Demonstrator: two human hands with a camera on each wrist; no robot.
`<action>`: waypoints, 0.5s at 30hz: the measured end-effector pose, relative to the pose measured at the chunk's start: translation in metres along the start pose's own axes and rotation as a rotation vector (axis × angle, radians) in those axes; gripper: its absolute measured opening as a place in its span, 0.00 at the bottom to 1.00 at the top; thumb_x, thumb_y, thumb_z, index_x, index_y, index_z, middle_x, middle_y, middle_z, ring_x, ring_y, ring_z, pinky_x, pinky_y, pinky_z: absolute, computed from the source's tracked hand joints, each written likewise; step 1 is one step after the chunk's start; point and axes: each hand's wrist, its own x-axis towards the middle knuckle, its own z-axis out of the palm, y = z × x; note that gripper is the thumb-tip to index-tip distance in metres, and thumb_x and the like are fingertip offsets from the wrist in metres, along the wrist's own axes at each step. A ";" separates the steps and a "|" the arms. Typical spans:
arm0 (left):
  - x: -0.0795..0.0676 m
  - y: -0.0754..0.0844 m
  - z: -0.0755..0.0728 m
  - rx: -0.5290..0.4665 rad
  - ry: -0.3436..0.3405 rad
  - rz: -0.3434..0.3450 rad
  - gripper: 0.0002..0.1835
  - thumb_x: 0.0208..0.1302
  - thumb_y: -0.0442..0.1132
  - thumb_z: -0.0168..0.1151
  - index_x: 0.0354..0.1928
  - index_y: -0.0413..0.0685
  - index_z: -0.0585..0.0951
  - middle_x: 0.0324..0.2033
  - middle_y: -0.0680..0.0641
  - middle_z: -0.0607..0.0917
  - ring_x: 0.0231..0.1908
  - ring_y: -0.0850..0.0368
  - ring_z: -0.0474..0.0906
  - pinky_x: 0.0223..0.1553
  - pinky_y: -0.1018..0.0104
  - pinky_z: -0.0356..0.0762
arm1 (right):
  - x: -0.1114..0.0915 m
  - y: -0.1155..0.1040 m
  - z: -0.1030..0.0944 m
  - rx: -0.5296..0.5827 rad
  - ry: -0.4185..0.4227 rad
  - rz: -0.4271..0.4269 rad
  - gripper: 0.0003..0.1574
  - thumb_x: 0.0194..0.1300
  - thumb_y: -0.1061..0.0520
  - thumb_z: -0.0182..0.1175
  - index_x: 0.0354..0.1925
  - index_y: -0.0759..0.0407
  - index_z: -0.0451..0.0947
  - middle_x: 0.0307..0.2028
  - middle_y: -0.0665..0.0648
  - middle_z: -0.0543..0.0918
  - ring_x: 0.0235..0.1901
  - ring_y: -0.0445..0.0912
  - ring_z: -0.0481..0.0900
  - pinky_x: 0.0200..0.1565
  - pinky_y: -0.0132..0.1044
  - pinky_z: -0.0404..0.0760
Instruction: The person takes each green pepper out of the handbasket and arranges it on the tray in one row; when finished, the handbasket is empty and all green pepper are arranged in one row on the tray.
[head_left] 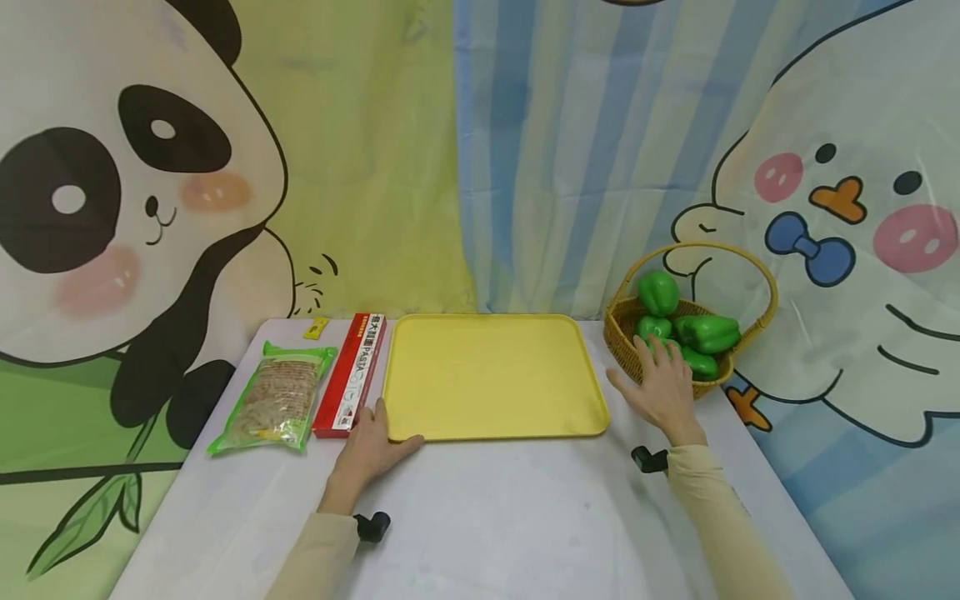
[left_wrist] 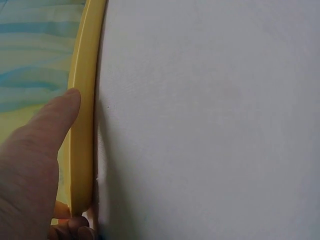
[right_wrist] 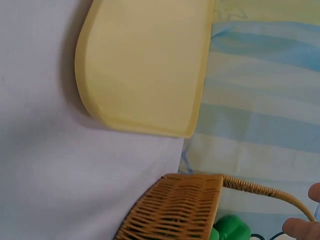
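My left hand point(head_left: 370, 447) holds the near left corner of a yellow tray point(head_left: 495, 375). Its thumb point(left_wrist: 62, 115) lies on the front rim, and curled fingertips show by the corner in the left wrist view. To the right, my right hand point(head_left: 663, 387) reaches over the near side of a wicker basket point(head_left: 618, 337) with fingers spread. Several green bell peppers point(head_left: 707, 332) fill that basket. The right fingertips are close to the peppers; whether they touch one I cannot tell. In the right wrist view, two fingertips point(right_wrist: 300, 228) appear near the basket handle point(right_wrist: 265, 190).
Left of the tray lie a red PASTA box point(head_left: 349, 375), a clear and green bag of brown noodles point(head_left: 277, 396) and a small yellow packet point(head_left: 316, 327). A white cloth covers the table point(head_left: 510, 517). Behind hangs a cartoon-printed curtain point(head_left: 375, 167). The basket handle arches upward.
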 end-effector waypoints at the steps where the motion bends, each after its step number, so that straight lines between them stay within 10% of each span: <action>1: 0.000 0.000 0.000 0.002 0.001 0.000 0.63 0.55 0.69 0.67 0.76 0.28 0.52 0.54 0.30 0.69 0.44 0.43 0.74 0.54 0.45 0.78 | 0.001 0.002 -0.002 -0.005 0.002 0.002 0.53 0.65 0.28 0.56 0.74 0.60 0.61 0.73 0.73 0.60 0.71 0.77 0.53 0.62 0.78 0.56; 15: -0.001 0.002 0.004 0.065 -0.001 -0.003 0.63 0.57 0.69 0.66 0.75 0.26 0.51 0.59 0.28 0.74 0.51 0.38 0.77 0.58 0.43 0.77 | 0.022 0.036 -0.032 -0.076 -0.011 0.047 0.56 0.66 0.26 0.53 0.75 0.62 0.58 0.72 0.75 0.58 0.69 0.78 0.53 0.62 0.77 0.54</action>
